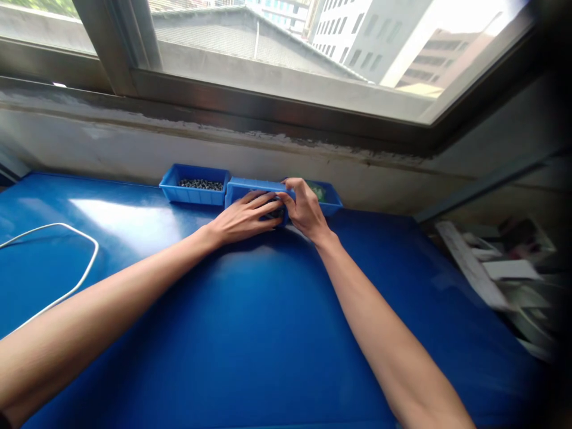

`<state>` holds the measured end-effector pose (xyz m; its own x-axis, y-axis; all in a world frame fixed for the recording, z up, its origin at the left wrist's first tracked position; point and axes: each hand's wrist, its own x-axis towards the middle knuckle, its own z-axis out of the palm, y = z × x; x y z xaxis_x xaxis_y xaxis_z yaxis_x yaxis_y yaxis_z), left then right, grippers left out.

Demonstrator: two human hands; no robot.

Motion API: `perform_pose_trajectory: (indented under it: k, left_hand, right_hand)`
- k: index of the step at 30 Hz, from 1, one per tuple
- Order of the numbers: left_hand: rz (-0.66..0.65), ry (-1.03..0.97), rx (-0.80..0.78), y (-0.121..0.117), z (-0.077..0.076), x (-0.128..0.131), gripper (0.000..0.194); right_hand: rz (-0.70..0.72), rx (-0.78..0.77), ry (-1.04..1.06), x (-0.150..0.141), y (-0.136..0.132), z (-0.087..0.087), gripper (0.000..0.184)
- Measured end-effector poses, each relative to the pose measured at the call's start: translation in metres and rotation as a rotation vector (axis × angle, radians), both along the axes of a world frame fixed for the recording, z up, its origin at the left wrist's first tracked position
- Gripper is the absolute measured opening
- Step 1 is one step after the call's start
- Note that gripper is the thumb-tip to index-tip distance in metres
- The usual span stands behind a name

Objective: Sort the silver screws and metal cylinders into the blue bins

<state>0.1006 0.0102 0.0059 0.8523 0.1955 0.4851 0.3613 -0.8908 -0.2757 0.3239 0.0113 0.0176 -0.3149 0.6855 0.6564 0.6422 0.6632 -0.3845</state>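
In the middle of the back row, a blue plastic parts bin (259,182) leans with its open side towards me. My right hand (306,211) grips this bin's right rim, thumb and fingers closed around the edge. Across the bin's mouth lies my left hand (250,217), its fingers stretched out and slightly apart. Dark small parts (277,208) show between and beside the left fingers; their kind is hidden. To the left stands another blue bin (192,195) with many small dark metal pieces (201,184). Behind my right hand is a third blue bin (331,199) holding greenish, clear-looking contents (318,190).
The bins stand on a blue tabletop (268,333) against a wall (111,149) below a window (268,98). A white cable (92,256) loops over the table's left side. Past the right edge, blurred boxes and papers (509,268) are piled lower down.
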Motion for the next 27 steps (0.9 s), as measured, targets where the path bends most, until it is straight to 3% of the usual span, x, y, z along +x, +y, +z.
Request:
perform_pose_trajectory:
  k: [5,11,27]
  left_hand:
    - [0.034,0.038,-0.102,-0.002,0.001,0.0,0.03]
    - [0.111,0.074,-0.099,-0.007,0.003,-0.002,0.032]
    - [0.129,0.003,-0.154,-0.014,0.002,-0.001,0.032]
  right_hand:
    - [-0.002,0.018,-0.02,-0.001,-0.001,-0.003,0.031]
    - [0.049,0.031,-0.013,-0.001,-0.002,-0.002,0.029]
    - [0.084,0.021,-0.066,0.001,-0.004,0.002,0.029]
